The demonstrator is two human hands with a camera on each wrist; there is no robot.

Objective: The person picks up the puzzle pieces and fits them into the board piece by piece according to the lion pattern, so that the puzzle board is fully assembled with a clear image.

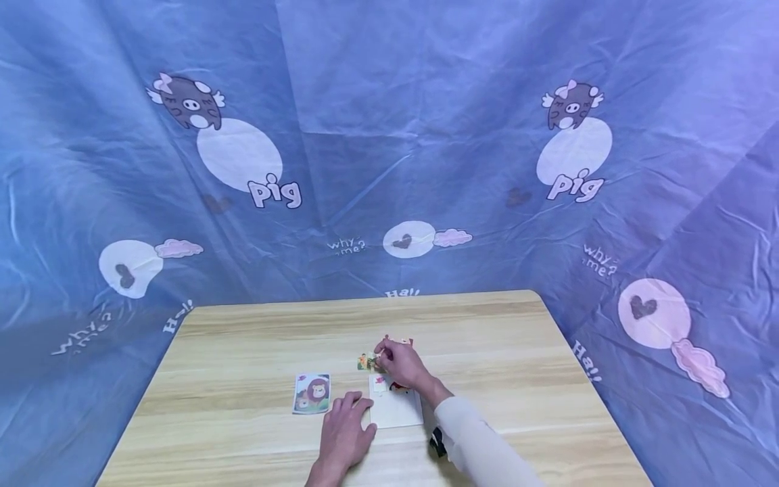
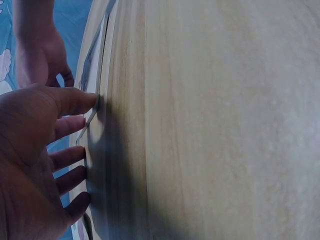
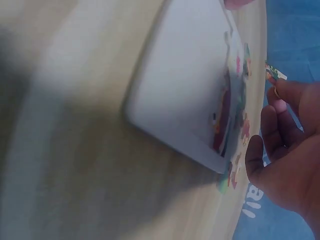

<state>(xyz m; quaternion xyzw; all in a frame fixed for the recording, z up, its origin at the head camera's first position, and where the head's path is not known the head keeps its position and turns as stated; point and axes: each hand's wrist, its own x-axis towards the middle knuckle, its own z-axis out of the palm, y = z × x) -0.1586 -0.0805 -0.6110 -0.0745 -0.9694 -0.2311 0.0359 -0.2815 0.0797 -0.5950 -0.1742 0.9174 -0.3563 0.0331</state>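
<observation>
the right hand [image 1: 402, 364] reaches over the far edge of a white puzzle board [image 1: 395, 411] and pinches a small colourful puzzle piece [image 3: 274, 74] between thumb and index finger, its other fingers loosely bent; in the right wrist view the piece sits raised at the fingertips, showing green and orange patches and a white edge. the left hand [image 1: 345, 429] grasps nothing: its fingers are spread and released at the board's left side, and in the left wrist view the thumb touches the board's edge. the board lies flat on a wood-grain table [image 1: 243, 338], in front of the person and between the two hands. along its far part lie a pale piece with a pink mark [image 1: 380, 383], at the far left corner, and a red and dark section [image 1: 398, 387], partly hidden under the right hand. just beyond the board are loose puzzle pieces [image 1: 363, 362], some of them covered by the right hand. a lion picture card [image 1: 312, 393] lies to the left of the board, near the left hand's fingers, well apart from the right hand. a black object [image 1: 437, 443], too covered to identify, shows beside the light sleeve [image 1: 481, 439] of the right arm. a blue cloth [image 1: 365, 101] printed with pigs, hearts and lettering hangs around the table.
</observation>
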